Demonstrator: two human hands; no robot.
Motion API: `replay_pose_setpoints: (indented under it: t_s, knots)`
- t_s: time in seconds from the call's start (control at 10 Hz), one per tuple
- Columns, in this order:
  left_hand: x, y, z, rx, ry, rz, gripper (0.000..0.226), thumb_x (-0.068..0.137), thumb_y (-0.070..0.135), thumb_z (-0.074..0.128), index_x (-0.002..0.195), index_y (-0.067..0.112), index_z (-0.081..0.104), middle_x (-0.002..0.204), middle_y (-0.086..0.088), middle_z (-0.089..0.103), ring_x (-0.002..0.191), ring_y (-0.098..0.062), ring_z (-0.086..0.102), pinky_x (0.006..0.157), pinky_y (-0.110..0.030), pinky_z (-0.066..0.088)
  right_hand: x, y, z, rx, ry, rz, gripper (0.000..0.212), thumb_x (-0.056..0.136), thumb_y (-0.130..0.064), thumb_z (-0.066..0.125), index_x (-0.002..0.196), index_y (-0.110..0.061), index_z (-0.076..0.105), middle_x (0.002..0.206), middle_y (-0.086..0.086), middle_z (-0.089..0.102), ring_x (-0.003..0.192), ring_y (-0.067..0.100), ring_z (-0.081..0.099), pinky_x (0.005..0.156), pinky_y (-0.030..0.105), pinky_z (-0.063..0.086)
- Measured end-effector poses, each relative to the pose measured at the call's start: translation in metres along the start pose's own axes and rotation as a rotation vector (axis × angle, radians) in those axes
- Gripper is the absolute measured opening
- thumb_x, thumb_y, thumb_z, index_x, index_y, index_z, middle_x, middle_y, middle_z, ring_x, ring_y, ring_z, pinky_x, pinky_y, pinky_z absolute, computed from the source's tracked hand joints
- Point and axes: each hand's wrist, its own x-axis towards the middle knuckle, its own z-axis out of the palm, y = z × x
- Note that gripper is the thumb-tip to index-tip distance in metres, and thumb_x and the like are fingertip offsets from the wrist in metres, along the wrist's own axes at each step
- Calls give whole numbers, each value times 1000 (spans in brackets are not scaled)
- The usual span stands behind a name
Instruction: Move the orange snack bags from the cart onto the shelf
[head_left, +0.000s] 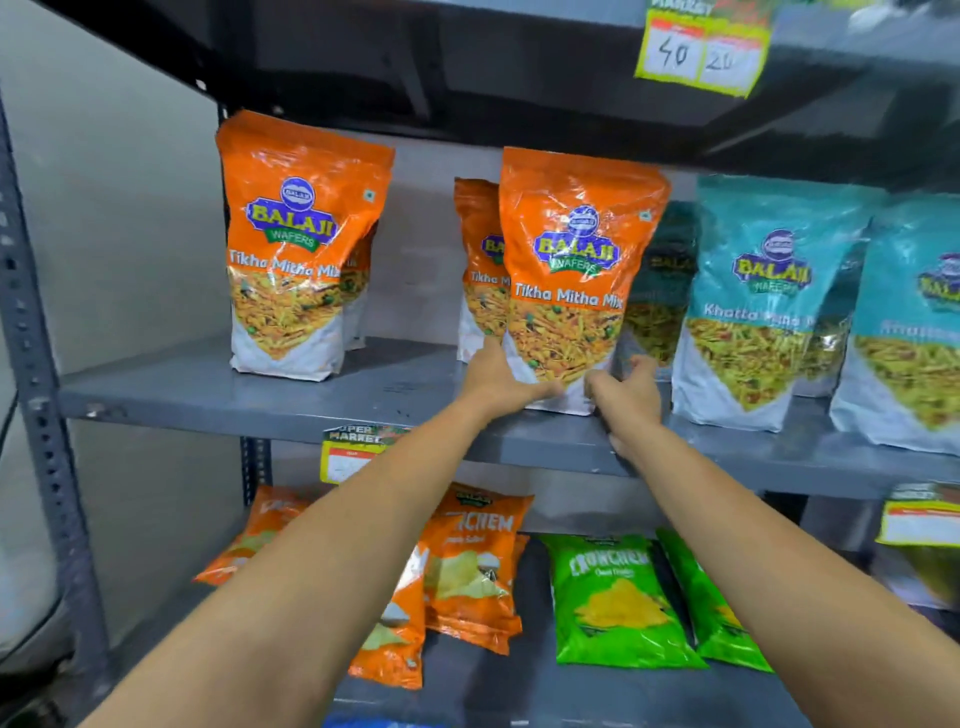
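Note:
An orange Tikha Mitha Mix bag (571, 270) stands upright on the grey shelf (208, 389) near its front edge. My left hand (498, 382) grips the bag's lower left corner and my right hand (626, 392) grips its lower right corner. A second orange bag (475, 260) stands right behind it. Further left, another orange bag (296, 244) stands with one more partly hidden behind it. The cart is out of view.
Teal snack bags (763, 301) stand to the right on the same shelf, close to my right hand. A gap lies between the two orange groups. Below, orange (472, 566) and green (618, 603) chip packets lie on a lower shelf. A price tag (701, 49) hangs above.

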Motion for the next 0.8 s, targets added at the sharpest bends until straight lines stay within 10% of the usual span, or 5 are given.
replay_pose_setpoints:
  t_s: [0.2,0.3,0.5,0.8]
  knots:
    - [8,-22,-29,35,22,-51,80,68,38,81,129,8,39,137,-14,50,121,-31,49,90,-35,42,4,1,5,-219,-367,-182,26,80,-22,58,99,-17,40,74,6,48,62,22,46,55,33,35]
    - [8,-31,-38,-1,33,-58,78,68,36,82,129,10,40,139,-11,49,124,-28,48,89,-30,39,1,-2,8,-278,-453,-237,30,83,-22,59,105,-14,39,90,19,57,81,34,59,65,46,48]
    - [7,-31,-39,-55,48,-88,82,65,33,84,132,10,42,139,-11,52,126,-28,49,104,-40,43,3,0,4,-280,-509,-241,56,84,-27,66,130,-17,35,113,9,54,109,30,59,95,52,52]
    - [-12,-7,-42,223,192,30,92,70,45,77,137,5,28,143,-16,39,134,-33,38,103,-41,40,-8,-15,2,-453,-347,-336,54,90,-42,55,126,-4,40,132,19,51,119,36,50,89,40,46]
